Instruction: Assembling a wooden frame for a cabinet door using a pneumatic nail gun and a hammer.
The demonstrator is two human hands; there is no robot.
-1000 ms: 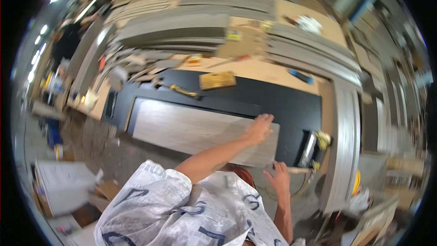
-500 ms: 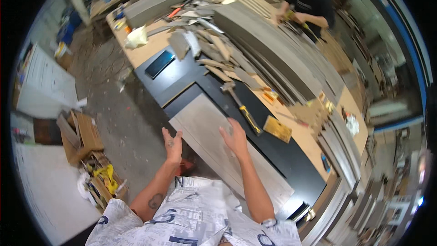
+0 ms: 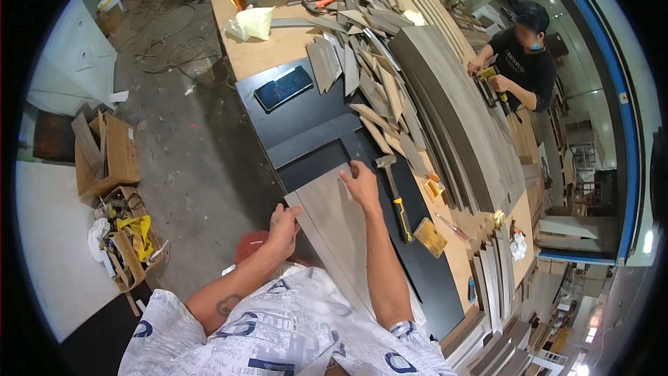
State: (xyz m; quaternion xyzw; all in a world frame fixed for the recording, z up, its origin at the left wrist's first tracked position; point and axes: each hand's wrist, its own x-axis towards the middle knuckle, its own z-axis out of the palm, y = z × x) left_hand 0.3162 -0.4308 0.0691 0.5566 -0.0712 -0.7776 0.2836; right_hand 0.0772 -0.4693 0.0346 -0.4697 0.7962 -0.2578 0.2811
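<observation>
A long grey-brown wooden board (image 3: 321,210) lies lengthwise in front of me, with a thin line running along its left side. My left hand (image 3: 282,231) is closed on the board's left edge near its far end, fingers curled at the rim. On the opposite edge, close to the far right corner, my right hand (image 3: 362,186) grips with thumb and fingertips. Underneath is a black panel (image 3: 442,299) with a raised black frame strip (image 3: 313,141) beyond the board. Just right of my right hand rests a hammer (image 3: 395,198) with a yellow-and-black handle.
Beside the hammer lies a yellowish block (image 3: 431,237). A phone (image 3: 283,88) sits on the black surface at far left. Offcuts (image 3: 390,90) pile up beside stacked long planks (image 3: 452,104). Across the bench a co-worker (image 3: 522,63) handles a tool. Cardboard boxes (image 3: 118,153) stand left.
My left hand has come from beside the board onto its left edge. My right hand has gone from the board's face to its right edge. The whole view has shifted.
</observation>
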